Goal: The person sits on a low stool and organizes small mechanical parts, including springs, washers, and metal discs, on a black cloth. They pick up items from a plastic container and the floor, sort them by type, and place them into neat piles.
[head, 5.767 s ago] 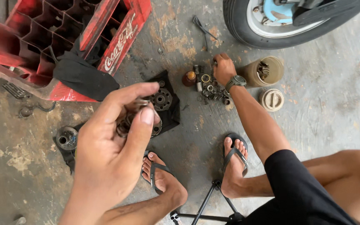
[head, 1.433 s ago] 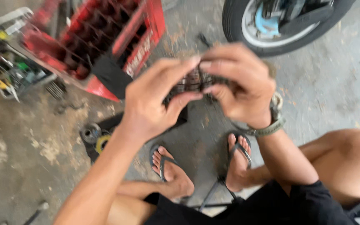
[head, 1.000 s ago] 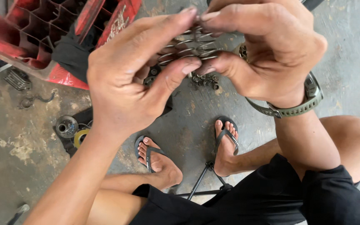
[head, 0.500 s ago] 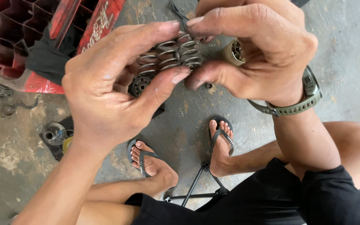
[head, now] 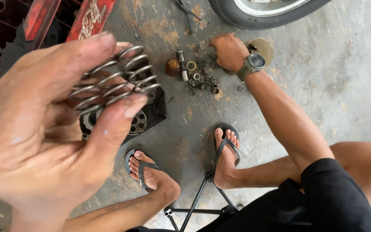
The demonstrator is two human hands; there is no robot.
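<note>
My left hand (head: 52, 137) is raised close to the camera and grips several grey metal coil springs (head: 112, 79) side by side between thumb and fingers. My right hand (head: 227, 52), with a watch on the wrist, reaches down to a heap of small metal parts (head: 198, 75) on the concrete floor: short springs, rings and collars. Its fingers are curled on the heap; whether they hold a piece is hidden. A round toothed metal part on a black cloth (head: 155, 114) lies on the floor behind my left hand.
A red plastic crate (head: 44, 21) stands at the upper left. A motorcycle tyre (head: 258, 13) is at the top. A tan cylindrical part (head: 263, 47) lies by my right hand. My feet in flip-flops (head: 226, 148) rest on the floor, a black stool frame (head: 198, 202) below.
My right hand has let go of the springs and reached down to the heap of small parts. My left hand now holds the springs alone, closer to the camera.
</note>
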